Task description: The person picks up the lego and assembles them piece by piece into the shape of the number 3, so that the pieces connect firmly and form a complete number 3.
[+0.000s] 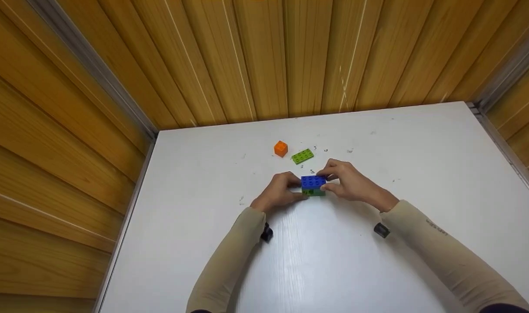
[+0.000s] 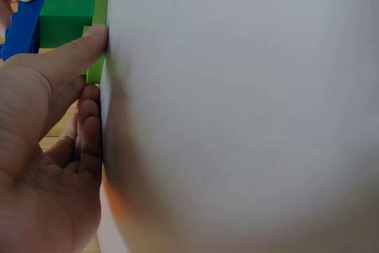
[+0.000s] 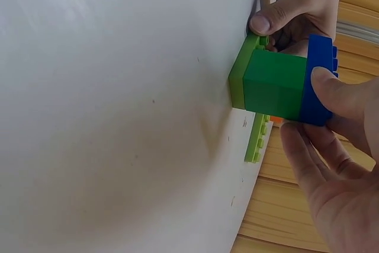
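On the white table, both hands are at a small stack of toy building bricks. A light green plate [image 3: 238, 78] forms the base, a darker green brick [image 3: 275, 84] stands on one end of it, and a blue plate [image 1: 312, 181] with studs lies on top. My left hand [image 1: 282, 191] pinches the free end of the light green base, thumb at the near side. My right hand [image 1: 349, 181] holds the blue plate between thumb and fingers at its right end. The blue plate reaches past the green brick toward the left hand.
Beyond the stack, an orange brick [image 1: 281, 149] and a loose light green plate [image 1: 302, 156] lie on the white table [image 1: 194, 174]. Small dark marks dot the tabletop around them. Wood-look panel walls [image 1: 264, 61] border the table at the back and sides.
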`<action>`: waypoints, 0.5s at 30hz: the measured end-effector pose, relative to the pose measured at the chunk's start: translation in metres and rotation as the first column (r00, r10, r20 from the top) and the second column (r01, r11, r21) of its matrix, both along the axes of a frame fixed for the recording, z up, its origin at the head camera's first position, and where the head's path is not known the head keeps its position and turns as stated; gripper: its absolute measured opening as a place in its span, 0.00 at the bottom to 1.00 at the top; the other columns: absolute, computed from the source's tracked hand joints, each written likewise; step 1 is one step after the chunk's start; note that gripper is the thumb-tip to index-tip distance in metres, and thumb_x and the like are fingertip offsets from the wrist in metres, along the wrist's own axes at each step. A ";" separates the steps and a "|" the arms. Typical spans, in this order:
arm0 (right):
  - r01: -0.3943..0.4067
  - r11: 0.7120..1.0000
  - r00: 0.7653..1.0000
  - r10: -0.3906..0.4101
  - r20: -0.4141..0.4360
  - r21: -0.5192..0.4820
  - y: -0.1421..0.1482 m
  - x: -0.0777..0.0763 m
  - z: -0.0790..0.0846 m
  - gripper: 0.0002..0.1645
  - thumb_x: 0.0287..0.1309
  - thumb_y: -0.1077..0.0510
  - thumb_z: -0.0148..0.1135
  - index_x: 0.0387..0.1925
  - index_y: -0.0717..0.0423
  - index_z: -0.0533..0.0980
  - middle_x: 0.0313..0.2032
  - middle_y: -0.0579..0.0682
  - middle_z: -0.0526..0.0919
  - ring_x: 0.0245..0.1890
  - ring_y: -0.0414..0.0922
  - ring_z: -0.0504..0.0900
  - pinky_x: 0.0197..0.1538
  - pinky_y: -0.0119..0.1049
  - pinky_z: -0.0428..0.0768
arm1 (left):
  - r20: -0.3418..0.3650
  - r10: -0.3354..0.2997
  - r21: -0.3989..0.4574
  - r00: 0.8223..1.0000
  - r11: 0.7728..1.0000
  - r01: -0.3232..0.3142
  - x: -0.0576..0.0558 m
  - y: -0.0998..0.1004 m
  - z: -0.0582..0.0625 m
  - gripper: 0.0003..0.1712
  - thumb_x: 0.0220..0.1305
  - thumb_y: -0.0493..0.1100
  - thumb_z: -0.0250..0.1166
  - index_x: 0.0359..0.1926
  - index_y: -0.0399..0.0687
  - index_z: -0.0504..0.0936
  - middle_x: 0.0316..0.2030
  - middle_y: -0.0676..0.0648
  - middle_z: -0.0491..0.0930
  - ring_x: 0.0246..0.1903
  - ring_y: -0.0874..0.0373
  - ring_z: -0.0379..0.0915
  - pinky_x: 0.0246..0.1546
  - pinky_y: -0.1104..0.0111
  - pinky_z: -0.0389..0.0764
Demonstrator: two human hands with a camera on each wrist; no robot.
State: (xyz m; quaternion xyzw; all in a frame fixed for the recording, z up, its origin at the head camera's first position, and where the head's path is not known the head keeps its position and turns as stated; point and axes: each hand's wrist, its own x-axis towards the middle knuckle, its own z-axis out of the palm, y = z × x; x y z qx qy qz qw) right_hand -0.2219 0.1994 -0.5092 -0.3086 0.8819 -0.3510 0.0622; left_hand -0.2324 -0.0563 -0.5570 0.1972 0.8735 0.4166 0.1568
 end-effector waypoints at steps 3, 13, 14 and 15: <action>0.012 1.000 1.000 -0.012 0.016 -0.004 0.000 0.001 -0.002 0.21 0.65 0.62 0.75 0.59 0.60 0.85 0.46 0.53 0.83 0.48 0.51 0.82 0.53 0.55 0.85 | 0.009 0.004 -0.002 1.000 1.000 -0.004 0.001 0.000 0.000 0.19 0.63 0.43 0.80 0.55 0.47 0.91 0.49 0.51 0.86 0.49 0.62 0.80 0.62 0.65 0.82; 0.062 0.998 0.996 -0.060 0.066 -0.023 0.002 0.001 -0.007 0.22 0.65 0.62 0.75 0.61 0.57 0.85 0.48 0.51 0.83 0.49 0.50 0.81 0.57 0.54 0.84 | 0.020 0.008 -0.003 1.000 1.000 -0.008 0.000 0.000 -0.001 0.20 0.63 0.44 0.81 0.55 0.48 0.91 0.48 0.53 0.85 0.48 0.62 0.80 0.62 0.64 0.81; 0.067 0.997 0.995 -0.065 0.075 -0.030 0.002 0.001 -0.008 0.23 0.65 0.62 0.74 0.61 0.57 0.85 0.48 0.51 0.82 0.50 0.50 0.81 0.58 0.55 0.85 | 0.020 0.007 -0.004 1.000 1.000 -0.007 0.000 0.000 -0.001 0.20 0.63 0.44 0.80 0.55 0.49 0.91 0.48 0.53 0.85 0.48 0.62 0.80 0.63 0.64 0.81; 0.070 0.997 0.994 -0.066 0.088 -0.041 0.003 0.001 -0.009 0.23 0.66 0.63 0.74 0.61 0.58 0.84 0.48 0.52 0.82 0.51 0.50 0.82 0.59 0.55 0.85 | 0.020 0.007 -0.004 1.000 1.000 -0.007 0.000 0.000 -0.001 0.20 0.63 0.44 0.80 0.55 0.49 0.91 0.48 0.53 0.85 0.48 0.62 0.80 0.63 0.65 0.81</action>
